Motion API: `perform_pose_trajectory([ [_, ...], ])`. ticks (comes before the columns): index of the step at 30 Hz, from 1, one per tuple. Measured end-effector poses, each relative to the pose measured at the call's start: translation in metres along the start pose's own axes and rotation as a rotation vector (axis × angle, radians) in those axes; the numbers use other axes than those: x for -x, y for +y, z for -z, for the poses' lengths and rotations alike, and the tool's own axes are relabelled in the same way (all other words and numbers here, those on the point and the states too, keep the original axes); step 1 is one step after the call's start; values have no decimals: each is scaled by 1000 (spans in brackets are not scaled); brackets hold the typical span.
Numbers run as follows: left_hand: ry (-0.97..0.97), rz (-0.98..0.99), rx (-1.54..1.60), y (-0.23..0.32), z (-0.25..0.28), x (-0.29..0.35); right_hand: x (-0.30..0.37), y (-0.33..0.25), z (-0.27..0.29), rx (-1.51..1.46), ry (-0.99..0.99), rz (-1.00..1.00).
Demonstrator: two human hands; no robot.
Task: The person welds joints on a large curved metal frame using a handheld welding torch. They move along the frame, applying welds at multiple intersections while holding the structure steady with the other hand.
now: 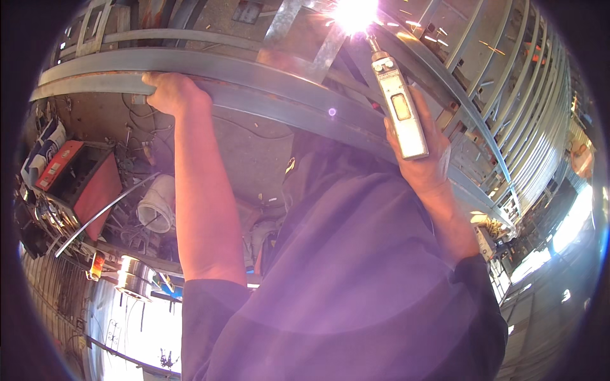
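Observation:
My left hand point(175, 94) is closed over the lower edge of a long grey metal beam point(267, 76); the bending of its line may come from the lens. Held up in my right hand point(432, 149) is a pale, boxy handheld welding torch point(406, 130) with a small panel on its side. Its nozzle points away from me, to a dazzling white-violet flash point(354, 14) at the top of the view. Sparks fly sideways from the flash. Glare hides the exact spot where the tip meets the metal.
Rows of parallel metal bars point(508, 82) fill the far right. At left stand a red open-fronted machine point(95, 190), a white bucket point(155, 206) and a wire spool point(133, 278). A thin metal rod point(105, 213) slants beside the bucket. Cables lie on the floor.

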State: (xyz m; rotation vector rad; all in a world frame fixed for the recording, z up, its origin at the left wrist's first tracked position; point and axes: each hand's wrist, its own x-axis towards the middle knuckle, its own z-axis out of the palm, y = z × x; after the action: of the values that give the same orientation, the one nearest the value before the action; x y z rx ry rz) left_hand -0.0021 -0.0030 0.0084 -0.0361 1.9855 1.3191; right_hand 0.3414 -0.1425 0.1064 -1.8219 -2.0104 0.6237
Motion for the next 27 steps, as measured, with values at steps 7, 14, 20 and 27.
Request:
perform_pose_trajectory([
  [7,46,42,-13,6,-4,13,2,-3,3,-28,15,-22],
  [14,46,12,-4,9,-7,19,7,0,3,-3,-9,-58],
  [20,-16,-44,7,5,-3,16,17,-14,23,-28,21,74],
  [27,42,-41,-45,-1,-2,6,25,-9,58,-318,-141,-274],
])
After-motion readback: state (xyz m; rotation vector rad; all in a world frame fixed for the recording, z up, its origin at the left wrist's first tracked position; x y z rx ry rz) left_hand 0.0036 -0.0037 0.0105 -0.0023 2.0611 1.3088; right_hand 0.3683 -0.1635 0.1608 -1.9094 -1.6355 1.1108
